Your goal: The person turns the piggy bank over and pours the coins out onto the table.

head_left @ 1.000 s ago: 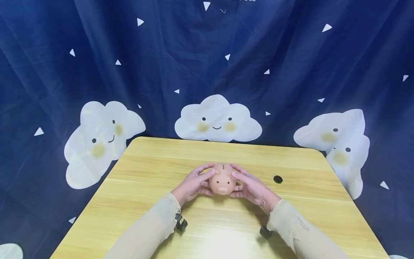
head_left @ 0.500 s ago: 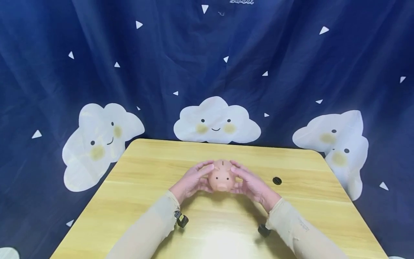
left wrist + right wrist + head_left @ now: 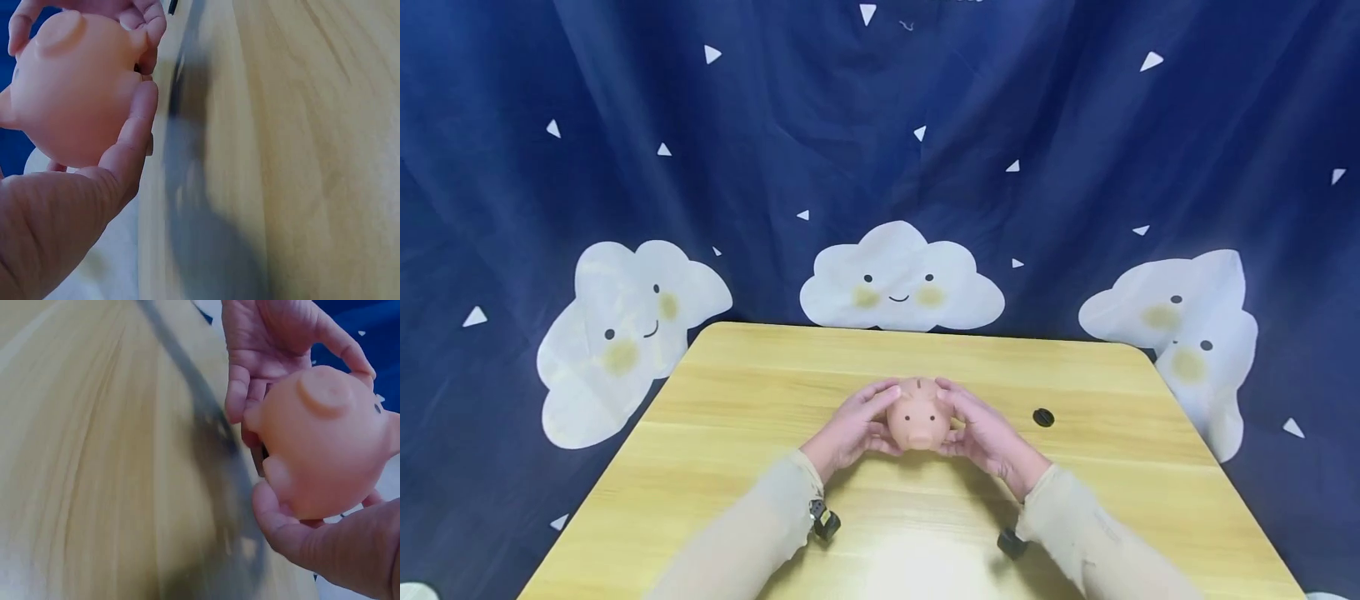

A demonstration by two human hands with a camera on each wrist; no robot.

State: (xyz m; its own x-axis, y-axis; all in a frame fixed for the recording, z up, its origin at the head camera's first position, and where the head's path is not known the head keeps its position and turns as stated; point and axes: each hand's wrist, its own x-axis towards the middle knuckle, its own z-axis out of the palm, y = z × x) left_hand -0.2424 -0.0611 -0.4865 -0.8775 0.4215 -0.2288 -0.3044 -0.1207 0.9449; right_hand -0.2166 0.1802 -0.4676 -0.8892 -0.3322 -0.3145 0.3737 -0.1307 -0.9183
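A pink piggy bank point(image 3: 919, 423) is between my two hands, its snout facing me and the coin slot on top. My left hand point(image 3: 854, 427) grips one side, with the thumb near an ear and other fingers lower down. On the opposite side my right hand point(image 3: 992, 435) holds it in the same way. The left wrist view shows the piggy bank point(image 3: 78, 94) with fingertips by its feet. In the right wrist view the piggy bank point(image 3: 325, 447) appears raised off the table; its underside is mostly hidden.
A small round black piece point(image 3: 1043, 417) lies on the wooden table point(image 3: 737, 400), right of my right hand. Behind the table's far edge hangs a dark blue curtain point(image 3: 850, 108) with white clouds. Dark wrist devices sit at both sleeves.
Both hands keep their hold on the piggy bank. It rose slightly in the head view, then came back down to nearly its earlier height. The black piece stays put on the table.
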